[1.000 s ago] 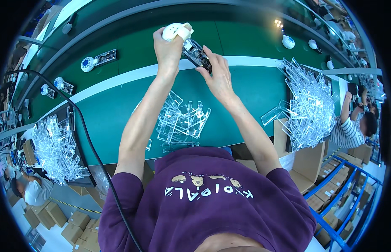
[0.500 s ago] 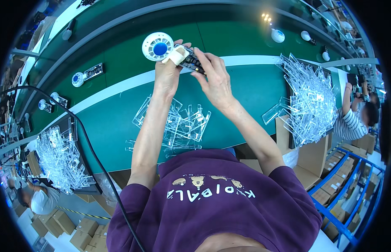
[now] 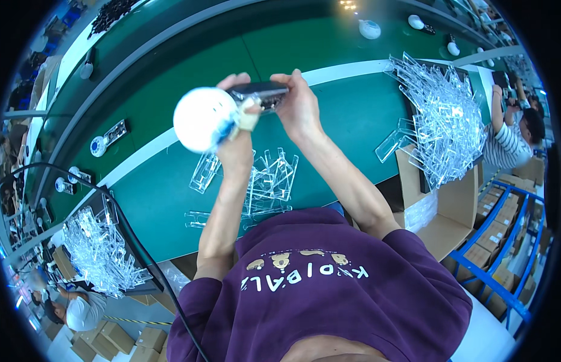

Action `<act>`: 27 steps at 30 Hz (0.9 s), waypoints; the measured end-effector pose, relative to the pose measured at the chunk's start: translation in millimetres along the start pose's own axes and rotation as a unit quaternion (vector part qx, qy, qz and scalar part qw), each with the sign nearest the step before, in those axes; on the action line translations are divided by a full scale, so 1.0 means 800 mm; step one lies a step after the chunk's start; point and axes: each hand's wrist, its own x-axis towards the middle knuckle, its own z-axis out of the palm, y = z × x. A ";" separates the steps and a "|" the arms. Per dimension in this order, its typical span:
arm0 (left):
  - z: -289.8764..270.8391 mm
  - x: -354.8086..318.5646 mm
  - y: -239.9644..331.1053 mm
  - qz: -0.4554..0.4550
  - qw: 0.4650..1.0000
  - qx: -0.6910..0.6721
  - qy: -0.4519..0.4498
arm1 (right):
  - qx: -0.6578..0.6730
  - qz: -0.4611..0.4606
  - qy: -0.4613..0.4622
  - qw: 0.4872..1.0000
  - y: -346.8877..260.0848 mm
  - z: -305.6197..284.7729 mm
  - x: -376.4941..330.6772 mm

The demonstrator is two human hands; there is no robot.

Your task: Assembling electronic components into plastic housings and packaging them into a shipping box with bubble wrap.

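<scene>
In front of me, over the edge of the bench, both hands hold what looks like a small handheld fan [image 3: 202, 119]. Its round white head is on the left, with a bit of blue at the lower edge, and its dark, glossy body points right. My left hand [image 3: 237, 148] is closed round the neck and near end of the body, a cream-coloured wrap at its thumb. My right hand [image 3: 299, 107] grips the body's far end. Motion blurs the head. Below my hands, loose clear plastic frames [image 3: 273, 175] lie on the green mat, partly behind my left forearm.
Heaps of clear plastic frames stand at right [image 3: 443, 120] and left [image 3: 99, 250]. Beyond the bench, a green belt [image 3: 190, 66] carries more fans [image 3: 108, 137]. A black cable [image 3: 135, 226] crosses at left. An open carton [image 3: 446, 223] sits lower right. Other people work at both sides.
The fan has been turned over: its slotted face with the blue centre no longer faces me, and its plain white side shows. Both hands moved with it, and the whole view shifted slightly.
</scene>
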 end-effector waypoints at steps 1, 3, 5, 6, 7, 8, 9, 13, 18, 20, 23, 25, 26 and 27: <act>-0.002 -0.005 0.003 0.033 0.997 0.048 -0.043 | 0.019 0.027 0.010 0.999 -0.002 0.002 0.000; 0.001 -0.016 0.005 0.121 0.984 0.100 -0.087 | 0.072 0.023 0.028 0.997 -0.005 0.013 0.001; 0.000 -0.022 0.010 0.159 0.972 0.137 -0.107 | 0.082 0.011 0.020 0.996 -0.013 0.025 -0.006; -0.001 -0.022 0.011 0.199 0.956 0.175 -0.124 | 0.091 0.001 0.009 0.996 -0.016 0.029 -0.009; -0.003 -0.019 0.009 0.200 0.956 0.168 -0.131 | 0.099 -0.009 -0.002 0.995 -0.017 0.030 -0.010; -0.005 -0.017 0.008 0.197 0.957 0.166 -0.133 | 0.119 -0.012 -0.011 0.993 -0.014 0.026 -0.005; -0.006 -0.015 0.009 0.153 0.967 0.161 -0.124 | 0.119 -0.011 -0.007 0.993 -0.012 0.021 0.001; -0.004 -0.023 0.011 0.037 0.993 0.082 -0.083 | 0.054 -0.081 -0.083 0.992 -0.003 0.005 0.022; -0.014 -0.003 -0.006 0.057 0.966 0.245 -0.066 | 0.034 -0.004 -0.026 0.999 0.037 0.012 0.049; -0.026 0.027 -0.034 -0.024 0.995 0.070 0.062 | 0.002 0.033 0.020 0.999 0.053 0.015 0.066; -0.138 0.100 -0.097 -0.163 0.983 -0.083 0.007 | -0.383 -0.045 -0.109 0.916 0.070 0.024 0.077; -0.184 0.131 -0.109 -0.241 0.968 -0.061 0.044 | -0.466 -0.142 -0.184 0.854 0.095 0.018 0.060; -0.195 0.146 -0.102 -0.291 0.941 0.113 0.134 | -0.531 -0.245 -0.241 0.774 0.105 0.013 0.047; -0.213 0.155 -0.115 -0.293 0.937 0.147 0.124 | -0.550 -0.198 -0.311 0.750 0.114 0.007 0.037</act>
